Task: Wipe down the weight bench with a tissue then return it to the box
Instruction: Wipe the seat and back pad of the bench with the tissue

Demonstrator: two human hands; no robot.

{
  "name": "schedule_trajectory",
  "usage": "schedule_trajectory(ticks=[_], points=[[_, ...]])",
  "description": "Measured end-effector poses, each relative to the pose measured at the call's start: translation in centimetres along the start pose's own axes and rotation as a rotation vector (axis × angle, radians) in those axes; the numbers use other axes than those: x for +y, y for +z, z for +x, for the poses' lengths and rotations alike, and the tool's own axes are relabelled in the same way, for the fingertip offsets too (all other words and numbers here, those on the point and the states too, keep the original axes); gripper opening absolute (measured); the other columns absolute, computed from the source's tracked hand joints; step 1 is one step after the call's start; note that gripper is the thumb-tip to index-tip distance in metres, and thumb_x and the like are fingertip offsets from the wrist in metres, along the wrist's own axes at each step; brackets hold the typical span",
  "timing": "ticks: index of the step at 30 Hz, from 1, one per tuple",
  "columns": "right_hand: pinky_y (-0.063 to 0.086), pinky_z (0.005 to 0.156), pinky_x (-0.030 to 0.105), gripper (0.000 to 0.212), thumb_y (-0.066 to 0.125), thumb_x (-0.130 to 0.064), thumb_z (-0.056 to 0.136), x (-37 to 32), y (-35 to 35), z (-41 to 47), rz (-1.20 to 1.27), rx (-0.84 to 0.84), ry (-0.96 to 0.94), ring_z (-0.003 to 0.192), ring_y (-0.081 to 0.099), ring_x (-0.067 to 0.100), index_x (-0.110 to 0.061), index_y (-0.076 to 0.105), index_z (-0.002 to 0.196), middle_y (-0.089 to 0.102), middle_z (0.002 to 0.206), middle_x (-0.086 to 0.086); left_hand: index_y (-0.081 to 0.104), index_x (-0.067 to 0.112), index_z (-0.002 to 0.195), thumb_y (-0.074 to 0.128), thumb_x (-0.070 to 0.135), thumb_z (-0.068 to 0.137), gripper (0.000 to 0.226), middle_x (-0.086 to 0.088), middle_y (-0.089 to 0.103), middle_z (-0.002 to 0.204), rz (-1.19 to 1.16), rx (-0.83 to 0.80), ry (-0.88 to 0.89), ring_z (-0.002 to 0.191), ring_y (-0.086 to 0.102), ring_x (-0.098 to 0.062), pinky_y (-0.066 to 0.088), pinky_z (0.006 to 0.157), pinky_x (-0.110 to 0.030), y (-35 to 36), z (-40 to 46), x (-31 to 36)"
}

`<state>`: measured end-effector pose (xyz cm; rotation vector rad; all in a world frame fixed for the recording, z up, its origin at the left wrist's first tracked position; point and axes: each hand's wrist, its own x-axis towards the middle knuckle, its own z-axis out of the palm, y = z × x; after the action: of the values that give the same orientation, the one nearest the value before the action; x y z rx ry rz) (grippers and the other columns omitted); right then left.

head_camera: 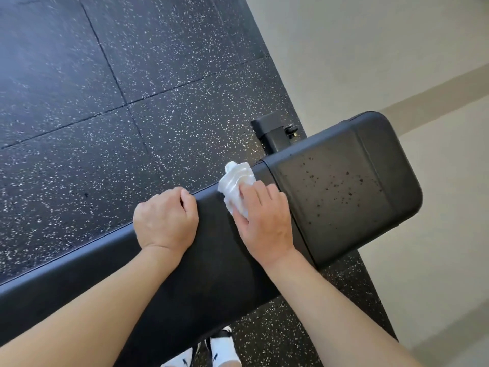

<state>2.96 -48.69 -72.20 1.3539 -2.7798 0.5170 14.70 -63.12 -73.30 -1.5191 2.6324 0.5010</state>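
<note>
I'm pinching a crumpled white tissue under my right hand, thumb and fingers curled over it and pushing it flat onto the black weight bench, right by the seam where the long pad meets the shorter end pad. My left hand is resting just beside it on the long pad, fingers curled over the far edge and holding nothing, basically just bracing me while I'm leaning in. As for progress, I'm guessing I'm somewhere in the middle at best: the end pad is showing a scatter of dark specks and the tissue isn't touching that part yet, so that's clearly left to do. The long pad near my arms is looking pretty clean, though honestly it's black on black so I can't swear to it. The box isn't showing anywhere in view, so putting the tissue back is still ahead of me too. Below the bench I'm seeing speckled rubber floor tiles and my white shoes.
</note>
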Motion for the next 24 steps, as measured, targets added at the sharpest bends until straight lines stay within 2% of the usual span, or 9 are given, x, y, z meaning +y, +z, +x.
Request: schedule_trajectory(ticks=[3, 5, 8, 11, 14, 19, 22, 24], points=[[0.04, 0.063, 0.041, 0.029, 0.065, -0.035, 0.096, -0.6, -1.2, -3.7, 0.03, -0.134, -0.105, 0.075, 0.044, 0.025, -0.012, 0.066, 0.115, 0.056, 0.094, 0.003, 0.041, 0.018, 0.059, 0.024, 0.035, 0.097, 0.046, 0.004, 0.04, 0.053, -0.027, -0.062, 0.026, 0.054, 0.041, -0.031, 0.032, 0.064, -0.039, -0.1, 0.1, -0.1], [0.042, 0.064, 0.042, 0.034, 0.07, -0.03, 0.091, -0.5, -2.5, -6.3, 0.044, -0.24, -0.199, 0.077, 0.044, 0.023, -0.014, 0.065, 0.12, 0.056, 0.099, 0.001, 0.038, 0.019, 0.058, 0.027, 0.036, 0.098, 0.045, 0.005, 0.037, 0.052, -0.055, -0.065, 0.039, 0.054, 0.04, -0.031, 0.031, 0.065, -0.039, -0.3, 0.0, -0.2], [0.043, 0.066, 0.04, 0.038, 0.069, -0.023, 0.089, 1.5, -4.3, -7.3, 0.02, -0.328, -0.303, 0.079, 0.047, 0.024, -0.016, 0.063, 0.126, 0.058, 0.103, 0.0, 0.047, 0.02, 0.062, 0.035, 0.041, 0.098, 0.043, 0.005, 0.041, 0.053, -0.086, -0.043, 0.068, 0.055, 0.039, -0.029, 0.03, 0.065, -0.037, -0.8, -0.2, 0.0], [0.043, 0.067, 0.042, 0.035, 0.061, -0.022, 0.094, 3.3, -4.4, -4.7, -0.029, -0.291, -0.23, 0.08, 0.049, 0.027, -0.013, 0.064, 0.127, 0.057, 0.099, 0.003, 0.064, 0.023, 0.073, 0.038, 0.047, 0.095, 0.041, 0.002, 0.061, 0.064, -0.126, -0.043, 0.095, 0.063, 0.054, -0.032, 0.036, 0.067, -0.037, -0.6, -0.4, -0.4], [0.044, 0.067, 0.045, 0.036, 0.054, -0.024, 0.096, 2.2, -2.6, -1.3, -0.061, -0.177, -0.07, 0.08, 0.048, 0.029, -0.006, 0.063, 0.127, 0.058, 0.099, 0.01, 0.072, 0.025, 0.086, 0.042, 0.044, 0.096, 0.037, 0.0, 0.069, 0.073, -0.149, -0.006, 0.115, 0.07, 0.062, -0.033, 0.038, 0.07, -0.037, -0.4, -0.5, -0.8], [0.037, 0.067, 0.038, 0.03, 0.051, -0.033, 0.097, -3.3, 0.6, -0.2, -0.022, -0.083, 0.166, 0.08, 0.045, 0.023, -0.014, 0.058, 0.119, 0.055, 0.101, 0.003, 0.07, 0.02, 0.091, 0.035, 0.034, 0.102, 0.04, -0.002, 0.071, 0.084, -0.13, -0.033, 0.09, 0.069, 0.056, -0.03, 0.039, 0.074, -0.04, -0.6, -0.6, -0.7], [0.036, 0.067, 0.037, 0.026, 0.051, -0.036, 0.101, -4.4, 0.3, -3.0, 0.083, -0.136, 0.021, 0.08, 0.042, 0.021, -0.017, 0.056, 0.118, 0.053, 0.1, 0.0, 0.073, 0.019, 0.103, 0.036, 0.029, 0.106, 0.038, -0.003, 0.075, 0.1, -0.187, -0.072, 0.055, 0.088, 0.067, -0.036, 0.047, 0.083, -0.046, -0.9, -0.9, -0.7], [0.037, 0.066, 0.037, 0.022, 0.053, -0.036, 0.1, -3.4, -1.0, -5.5, 0.143, -0.208, -0.102, 0.079, 0.04, 0.019, -0.019, 0.055, 0.113, 0.051, 0.098, -0.002, 0.072, 0.016, 0.111, 0.035, 0.029, 0.104, 0.04, -0.006, 0.075, 0.108, -0.186, -0.039, 0.069, 0.099, 0.067, -0.037, 0.046, 0.092, -0.048, -0.9, -1.9, -0.2]])
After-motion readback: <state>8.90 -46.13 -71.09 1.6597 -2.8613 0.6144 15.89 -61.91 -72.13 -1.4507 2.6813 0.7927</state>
